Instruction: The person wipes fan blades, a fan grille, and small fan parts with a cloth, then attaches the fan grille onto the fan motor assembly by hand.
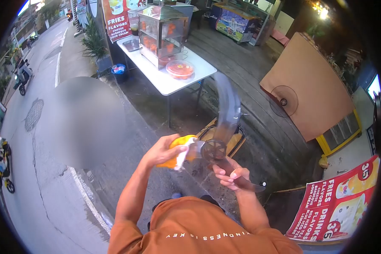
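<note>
"Where is the fan rotor?"

"In front of the orange shirt, held up between both hands. Its hub lies between them, nearer the right hand."

"How is each hand closed?"

"The right has its fingers and thumb around one dark blade, which slants from the hub down toward the right. The left hand grips a yellow-and-white cloth, pressed against the outer part of another blade."

"Which way does that blade run?"

"Its long axis goes leftward from the hub, roughly across the body, so the left hand is nearest it. A third, blurred blade points away from the body."

"And farther out?"

"A wooden-edged piece lies beyond the rotor, then a white table with a glass display case. Off to the right, a round guard stands against a brown panel."
</note>
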`<control>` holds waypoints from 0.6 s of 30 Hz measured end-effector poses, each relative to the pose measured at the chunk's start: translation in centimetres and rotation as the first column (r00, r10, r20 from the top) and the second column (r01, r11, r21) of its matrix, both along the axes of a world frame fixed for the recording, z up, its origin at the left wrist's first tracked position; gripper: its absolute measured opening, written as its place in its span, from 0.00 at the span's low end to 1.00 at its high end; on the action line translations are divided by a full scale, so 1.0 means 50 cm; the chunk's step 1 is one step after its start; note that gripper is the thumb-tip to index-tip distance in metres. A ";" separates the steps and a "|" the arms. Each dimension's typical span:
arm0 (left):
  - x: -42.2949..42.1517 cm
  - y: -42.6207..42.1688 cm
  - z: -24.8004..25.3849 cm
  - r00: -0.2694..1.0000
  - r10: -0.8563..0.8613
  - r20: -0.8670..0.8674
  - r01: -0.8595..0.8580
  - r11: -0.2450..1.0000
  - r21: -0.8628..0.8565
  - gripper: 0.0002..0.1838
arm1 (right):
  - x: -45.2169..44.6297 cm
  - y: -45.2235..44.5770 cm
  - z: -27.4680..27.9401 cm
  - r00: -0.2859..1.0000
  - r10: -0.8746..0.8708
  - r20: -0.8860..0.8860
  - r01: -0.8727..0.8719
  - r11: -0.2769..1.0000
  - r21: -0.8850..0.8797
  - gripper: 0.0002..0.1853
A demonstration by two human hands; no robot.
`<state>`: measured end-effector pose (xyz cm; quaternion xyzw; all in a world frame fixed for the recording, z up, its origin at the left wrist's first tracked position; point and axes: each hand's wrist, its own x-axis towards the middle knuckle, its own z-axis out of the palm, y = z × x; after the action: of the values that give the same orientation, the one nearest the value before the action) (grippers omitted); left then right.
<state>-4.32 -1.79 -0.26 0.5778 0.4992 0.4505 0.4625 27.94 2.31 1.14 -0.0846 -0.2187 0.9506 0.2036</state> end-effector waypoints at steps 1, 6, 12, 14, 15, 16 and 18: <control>-0.007 -0.008 -0.018 0.992 0.015 0.125 -0.008 0.999 -0.052 0.21 | 0.009 0.003 -0.004 0.999 -0.002 -0.032 0.001 0.999 -0.032 0.49; 0.027 -0.033 -0.137 0.792 0.284 0.541 -0.214 0.958 -0.190 0.23 | 0.025 0.008 -0.031 0.992 -0.035 -0.124 0.017 0.990 -0.142 0.46; 0.140 -0.063 -0.277 0.533 0.474 0.701 -0.092 0.856 -0.509 0.23 | 0.049 0.015 -0.082 0.970 -0.243 0.004 0.243 0.968 -0.068 0.43; 0.174 -0.089 -0.350 0.730 0.441 0.523 -0.021 0.779 -0.627 0.21 | 0.080 0.024 -0.146 0.898 -0.349 0.267 0.316 0.935 0.160 0.46; 0.185 -0.104 -0.349 0.771 0.405 0.492 0.015 0.761 -0.649 0.21 | 0.092 0.032 -0.163 0.828 -0.388 0.404 0.291 0.915 0.281 0.47; 0.188 -0.120 -0.374 0.774 0.442 0.454 -0.023 0.735 -0.677 0.21 | 0.105 0.037 -0.176 0.734 -0.431 0.525 0.243 0.888 0.390 0.48; 0.177 -0.152 -0.457 0.776 0.510 0.371 -0.100 0.680 -0.726 0.21 | 0.139 0.040 -0.210 0.397 -0.600 0.695 -0.074 0.733 0.676 0.51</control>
<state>4.54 -9.41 -23.11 0.1210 0.5659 0.4590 0.6741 34.87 4.31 -9.37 -0.5330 -0.5674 0.5831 0.2321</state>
